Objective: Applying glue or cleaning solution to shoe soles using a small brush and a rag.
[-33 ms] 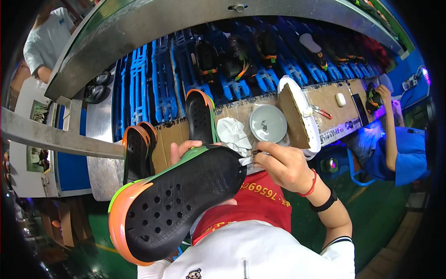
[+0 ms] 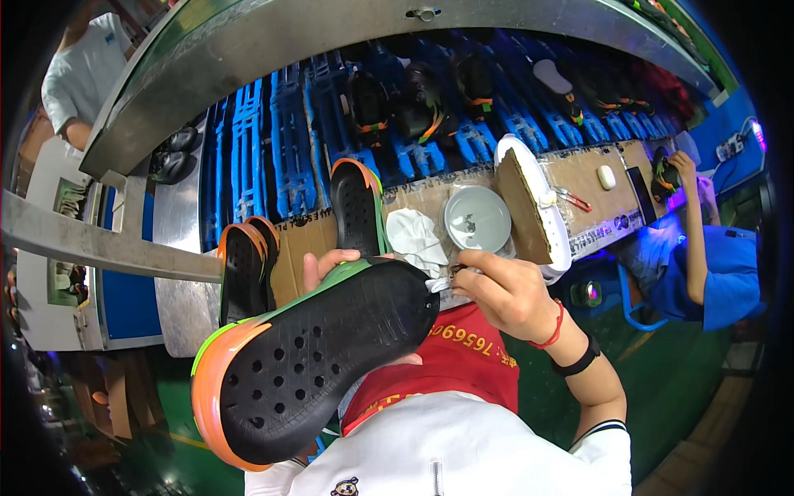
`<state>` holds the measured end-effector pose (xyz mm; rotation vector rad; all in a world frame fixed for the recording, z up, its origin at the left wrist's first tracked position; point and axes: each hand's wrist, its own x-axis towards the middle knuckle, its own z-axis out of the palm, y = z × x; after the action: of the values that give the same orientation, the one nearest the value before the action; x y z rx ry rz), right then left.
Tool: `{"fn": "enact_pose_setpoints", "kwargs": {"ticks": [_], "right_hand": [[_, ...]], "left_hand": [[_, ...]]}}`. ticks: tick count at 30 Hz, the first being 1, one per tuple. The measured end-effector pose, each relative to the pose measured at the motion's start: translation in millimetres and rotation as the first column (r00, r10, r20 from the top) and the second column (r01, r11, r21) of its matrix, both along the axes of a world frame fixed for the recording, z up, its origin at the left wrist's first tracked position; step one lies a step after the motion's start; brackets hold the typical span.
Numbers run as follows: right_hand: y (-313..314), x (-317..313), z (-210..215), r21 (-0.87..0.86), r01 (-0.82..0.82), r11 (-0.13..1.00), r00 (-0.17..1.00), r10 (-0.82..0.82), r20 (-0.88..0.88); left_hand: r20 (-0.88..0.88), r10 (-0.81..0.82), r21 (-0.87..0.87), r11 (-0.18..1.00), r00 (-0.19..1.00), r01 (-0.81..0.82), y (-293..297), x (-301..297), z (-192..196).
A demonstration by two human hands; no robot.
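Observation:
A large black shoe sole [image 2: 356,331] with round holes and an orange-and-green rim lies tilted in front of me, its rimmed end low on the left. My left hand [image 2: 332,263] is wrapped round its far edge; the fingertips and part of the palm show, the rest is behind the sole. My right hand [image 2: 513,296] pinches a small white thing [image 2: 437,285] against the sole's right end. Its kind is unclear, perhaps a scrap of cloth or a brush tip. Beyond the hands are a crumpled white cloth [image 2: 415,240] and a grey-white bowl [image 2: 477,220] with a little clear liquid.
Similar soles [image 2: 356,202] stand on the cardboard-covered bench, with more [image 2: 246,269] at left. A white box lid [image 2: 529,194], red-handled tool [image 2: 572,199] and white oval piece [image 2: 606,177] lie right. Behind runs a blue slatted conveyor [image 2: 289,157]. A metal bar [image 2: 107,236] crosses left; a co-worker [image 2: 699,264] sits right.

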<state>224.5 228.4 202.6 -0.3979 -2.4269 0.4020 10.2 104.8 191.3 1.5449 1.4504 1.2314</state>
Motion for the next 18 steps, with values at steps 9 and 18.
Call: {"fn": "enact_pose_setpoints", "kwargs": {"ticks": [9, 18], "right_hand": [[2.4, -1.2, 2.3, -0.022, 0.014, 1.0, 0.999, -0.015, -0.041], [-5.1, -3.2, 2.3, -0.266, -0.031, 0.964, 0.997, 0.05, 0.065]], "left_hand": [[0.274, -0.119, 0.018, 0.993, 0.954, 0.119, -3.5, -4.5, -3.8], [0.235, 0.016, 0.428, 0.896, 0.972, -0.118, 14.5, 17.4, -12.1]]}}
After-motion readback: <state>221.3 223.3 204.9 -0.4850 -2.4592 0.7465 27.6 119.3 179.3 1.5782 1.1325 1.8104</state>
